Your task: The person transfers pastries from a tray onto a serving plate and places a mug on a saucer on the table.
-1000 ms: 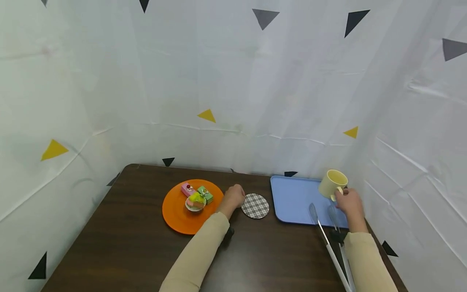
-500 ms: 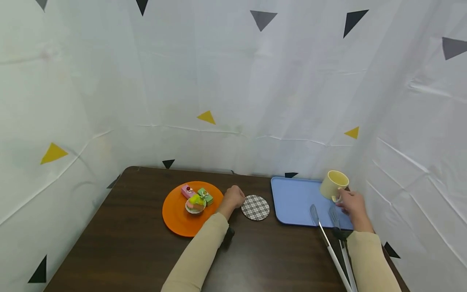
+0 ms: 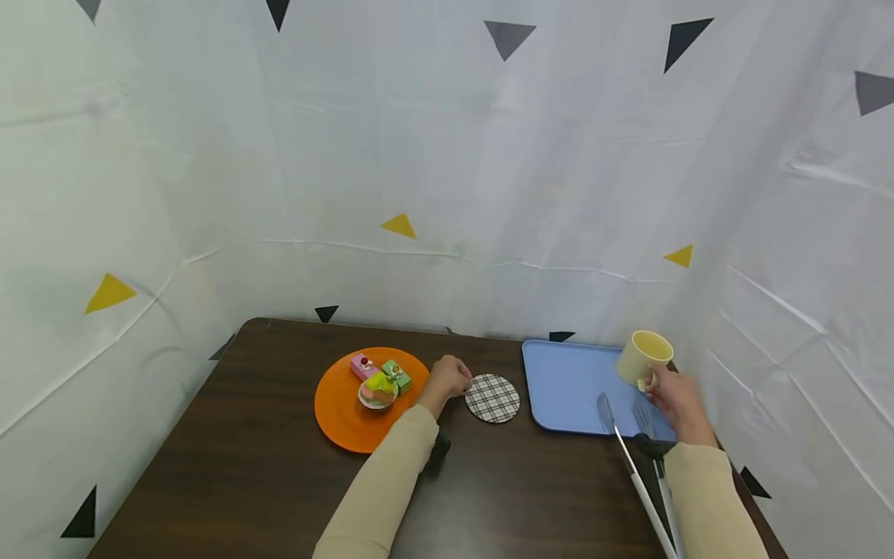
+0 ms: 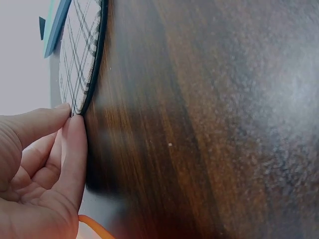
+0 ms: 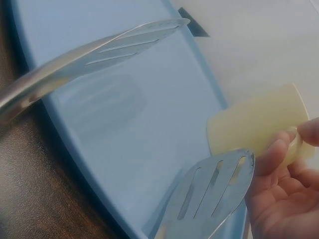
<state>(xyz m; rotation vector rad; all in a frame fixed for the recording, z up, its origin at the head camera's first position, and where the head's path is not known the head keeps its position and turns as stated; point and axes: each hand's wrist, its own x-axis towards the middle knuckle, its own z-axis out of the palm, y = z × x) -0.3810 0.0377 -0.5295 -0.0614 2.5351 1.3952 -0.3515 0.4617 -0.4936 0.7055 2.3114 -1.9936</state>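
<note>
At the right, my right hand (image 3: pixel 677 400) grips a pale yellow mug (image 3: pixel 643 362) by its handle. The mug stands upright at the far right corner of a light blue tray (image 3: pixel 566 388). In the right wrist view, thumb and fingers close round the handle (image 5: pixel 294 144). My left hand (image 3: pixel 445 380) is at the table's middle, beside a round, checked coaster (image 3: pixel 493 399). The left wrist view has its thumb and index finger pinching the edge of the coaster (image 4: pixel 82 50). Metal tongs (image 3: pixel 646 505) with slotted ends lie spread, their ends over the tray's near edge.
An orange plate (image 3: pixel 342 419) left of my left hand bears a pink cake piece (image 3: pixel 364 366), a green cake piece (image 3: pixel 396 376) and a small cup with a yellow topping (image 3: pixel 378 390). A white, triangle-patterned curtain (image 3: pixel 447 155) surrounds the dark wooden table (image 3: pixel 230 442).
My right hand and forearm have shifted slightly to the right, with the mug held by its handle. The left hand stays at the coaster's edge.
</note>
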